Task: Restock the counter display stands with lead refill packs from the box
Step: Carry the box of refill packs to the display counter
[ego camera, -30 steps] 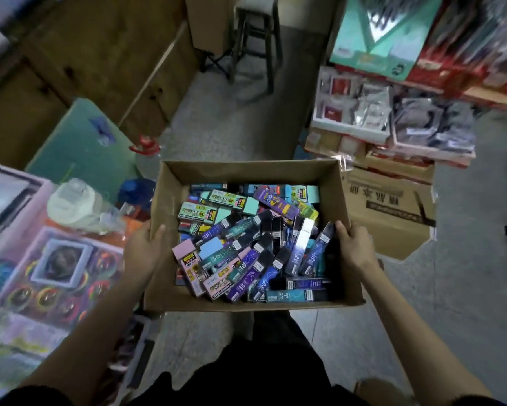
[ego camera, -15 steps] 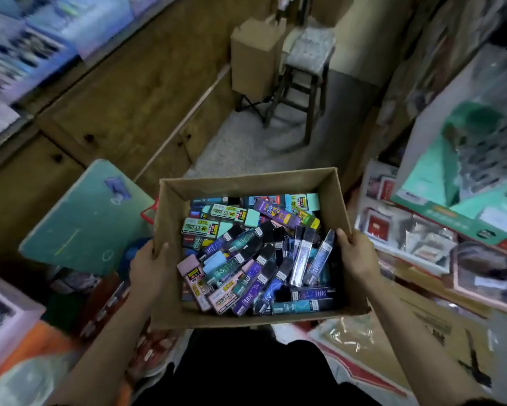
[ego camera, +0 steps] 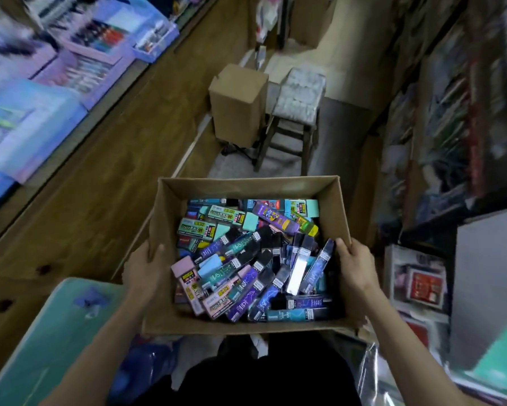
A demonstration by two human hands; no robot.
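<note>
Centrally, the lead refill packs (ego camera: 252,259) lie heaped loose in the open cardboard box (ego camera: 246,187), which we hold over the aisle (ego camera: 225,171). Our left hand (ego camera: 145,271) and right hand (ego camera: 356,266) each clasp a side wall, thumbs over the rim. We judge restocking not yet begun: the blurred counter trays (ego camera: 100,51) lie well apart, upper left.

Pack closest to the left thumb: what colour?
Pale pink pack with a yellow label, in the box beside the left hand; head view.
</note>
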